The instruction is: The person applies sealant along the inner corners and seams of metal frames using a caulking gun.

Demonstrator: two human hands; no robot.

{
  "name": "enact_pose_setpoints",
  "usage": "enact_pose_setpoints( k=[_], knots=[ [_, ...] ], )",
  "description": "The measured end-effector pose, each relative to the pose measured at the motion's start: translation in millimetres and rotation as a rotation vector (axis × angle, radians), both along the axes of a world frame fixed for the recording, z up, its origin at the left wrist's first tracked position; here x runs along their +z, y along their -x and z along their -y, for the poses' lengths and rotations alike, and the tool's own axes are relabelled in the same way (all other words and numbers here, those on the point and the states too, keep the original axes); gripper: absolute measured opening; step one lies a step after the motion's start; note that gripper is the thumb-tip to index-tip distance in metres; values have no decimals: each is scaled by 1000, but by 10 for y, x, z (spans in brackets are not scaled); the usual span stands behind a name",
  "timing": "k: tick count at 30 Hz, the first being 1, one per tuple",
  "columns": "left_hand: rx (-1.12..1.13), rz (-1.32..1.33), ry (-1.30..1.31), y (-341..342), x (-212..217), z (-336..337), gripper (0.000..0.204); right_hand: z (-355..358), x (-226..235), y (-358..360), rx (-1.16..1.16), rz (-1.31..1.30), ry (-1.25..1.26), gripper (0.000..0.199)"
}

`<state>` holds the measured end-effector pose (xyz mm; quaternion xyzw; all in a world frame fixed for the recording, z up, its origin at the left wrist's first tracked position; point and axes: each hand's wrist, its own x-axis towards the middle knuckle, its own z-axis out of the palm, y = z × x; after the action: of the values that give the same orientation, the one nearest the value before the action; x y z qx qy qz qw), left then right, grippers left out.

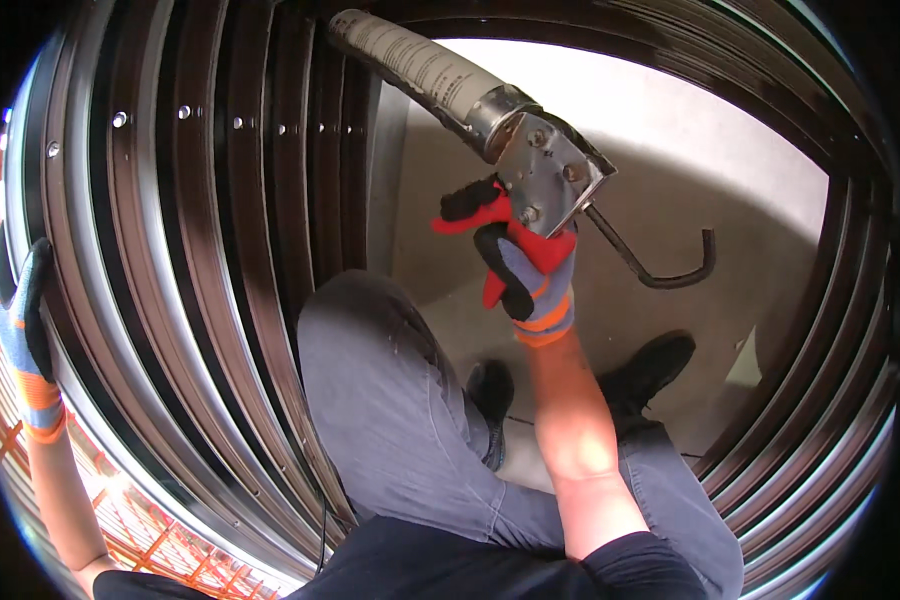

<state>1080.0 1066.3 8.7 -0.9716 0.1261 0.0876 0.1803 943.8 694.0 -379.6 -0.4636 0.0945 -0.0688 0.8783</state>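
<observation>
A caulking gun [530, 150] is gripped at its handle by the gloved right hand [520, 265], its tube slanting up-left from it. The left hand [20, 320] is laid flat, ungrasping, against the dark frame [200, 250].

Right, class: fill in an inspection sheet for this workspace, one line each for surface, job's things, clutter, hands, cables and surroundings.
Surface: pale concrete floor seen through the frame, partly in shadow.
Job's things: caulking gun with a pale tube, nozzle aimed up and left toward the dark metal frame; its hooked rod sticks out to the right.
Clutter: nothing seen.
Hands: right hand, gloved, grips the gun's handle; left hand, gloved, rests on the frame's outer edge.
Cables: thin dark cord hanging by the left knee.
Surroundings: orange mesh lower left; the person's black boots on the floor.
</observation>
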Motion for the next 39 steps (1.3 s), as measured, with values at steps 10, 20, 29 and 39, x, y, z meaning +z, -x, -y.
enact_pose_setpoints(
  k=[10,20,29,39],
  knots=[
    [-66,-33,-18,-5,19,16,46,-105,120,14,-114,-4,-192,22],
    [-72,75,22,13,-35,-11,39,16,23,171,-15,-75,60,24],
    [-159,100,4,76,-120,275,39,-22,-140,139,-21,22,-135,53],
    [62,116,329,87,-219,332,41,-33,-232,331,88,-114,-145,61]
  ],
)
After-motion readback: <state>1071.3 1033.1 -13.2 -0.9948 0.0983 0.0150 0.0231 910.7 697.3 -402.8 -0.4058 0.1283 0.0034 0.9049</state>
